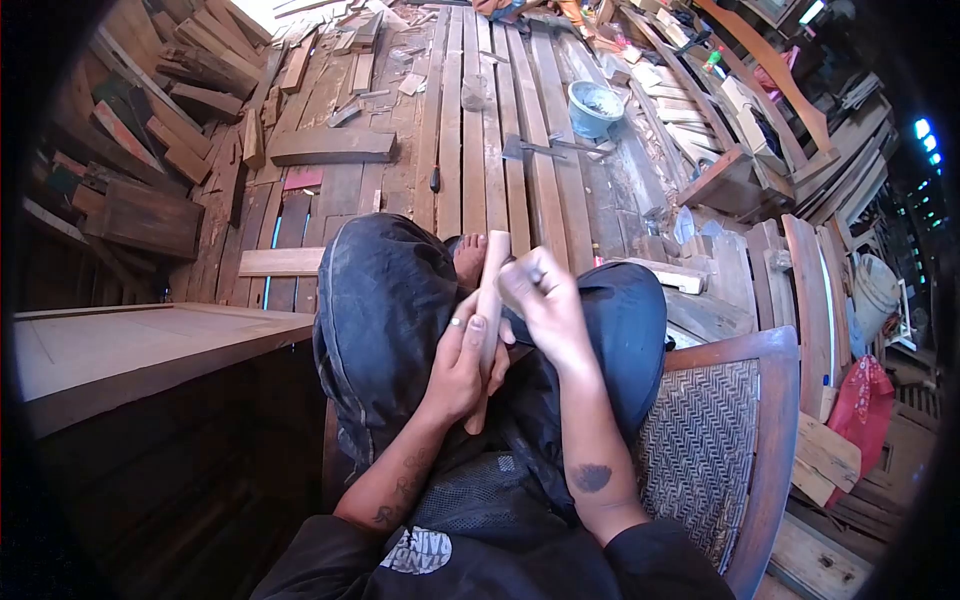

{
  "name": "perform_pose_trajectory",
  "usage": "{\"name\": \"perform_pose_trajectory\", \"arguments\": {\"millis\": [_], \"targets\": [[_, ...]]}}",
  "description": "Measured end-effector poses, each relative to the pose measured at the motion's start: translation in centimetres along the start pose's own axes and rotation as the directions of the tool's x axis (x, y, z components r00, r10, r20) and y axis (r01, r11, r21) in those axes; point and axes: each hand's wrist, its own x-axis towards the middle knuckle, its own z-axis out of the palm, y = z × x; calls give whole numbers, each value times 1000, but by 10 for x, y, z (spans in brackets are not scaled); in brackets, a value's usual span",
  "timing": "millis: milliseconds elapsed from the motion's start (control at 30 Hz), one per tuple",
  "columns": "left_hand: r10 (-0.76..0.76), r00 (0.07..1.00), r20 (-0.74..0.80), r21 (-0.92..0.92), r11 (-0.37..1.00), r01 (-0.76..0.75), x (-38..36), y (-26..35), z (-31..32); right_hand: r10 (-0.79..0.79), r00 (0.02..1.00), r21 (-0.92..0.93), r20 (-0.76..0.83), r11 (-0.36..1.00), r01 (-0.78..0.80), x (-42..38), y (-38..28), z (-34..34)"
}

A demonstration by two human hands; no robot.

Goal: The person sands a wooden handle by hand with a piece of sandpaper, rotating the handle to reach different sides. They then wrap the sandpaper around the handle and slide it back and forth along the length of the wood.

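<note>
While left hand (pixel 458 368) grips wooden piece (pixel 490 300) mid-frame, likely for steadiness, right hand (pixel 550 305) curls alongside; contents unclear.

Daylit, right hand blurred, dark fisheye edges

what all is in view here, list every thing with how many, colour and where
long pale wooden piece: one, tan, in the left fingers
round plastic bucket: one, light blue, upper right floor
thick wooden block: one, brown, upper left floor
slim black-handled tool: one, ahead of the knees
flat wooden panel: one, pale, left
woven-back wooden chair part: one, brown, lower right
patterned cloth: one, red, far right
loose wooden offcuts: many, mixed browns, mostly edges
slatted wooden floor: one, brown, ahead
left hand: one, around the piece
right hand: one, blurred, beside its upper part
bare foot: one visible, behind the piece
</note>
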Motion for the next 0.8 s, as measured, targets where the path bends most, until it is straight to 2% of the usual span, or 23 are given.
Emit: {"name": "perform_pose_trajectory", "arguments": {"millis": [33, 100, 167, 200, 300, 367, 433, 533, 600, 700, 733, 800], "targets": [[-12, 1000, -3, -22, 1000, 12, -1, -2, -1, 27, 1000, 26, -6, 999, -27, -4, 4, 5], [-27, 1000, -16, -66, 997, 26, -1, -3, -2, -91, 992, 16, -90, 996, 92, -8, 0, 8], [-26, 1000, 13, -66, 997, 27, 0, -1, -4, -222, 963, -77, -155, 974, 212, -1, 9, 1], [-20, 1000, 15, -73, 997, 21, 1, -4, -5, -205, 974, -146, -101, 971, 189, -2, 6, -3], [-25, 995, 101, -43, 999, 29, 4, -7, -12, -152, 985, 73, -76, 985, 158, -9, 6, 9], [-42, 989, 140, -41, 998, 48, -1, 6, -6, -268, 959, -139, -91, 957, 254, -8, 12, 3], [-37, 995, 97, -46, 998, 42, -1, 6, -3, -385, 920, -365, -78, 869, 333, -6, 3, 6], [30, 1000, -9, -30, 999, -30, 2, 4, -1, -338, 940, -381, 51, 863, 331, -12, -2, 5], [33, 999, -16, -42, 999, -34, 2, 5, -1, -357, 928, -424, 111, 827, 369, -15, -4, 6], [-9, 1000, -3, -6, 1000, 9, 4, 7, 0, -304, 952, -416, 23, 863, 286, -12, -8, 2], [-46, 999, 11, 18, 999, 46, 2, 7, 0, -411, 911, -404, -48, 842, 358, -5, -3, 1], [-70, 998, 4, 21, 997, 70, -1, 7, 2, -410, 911, -474, -55, 813, 338, -1, -3, -4]]}}
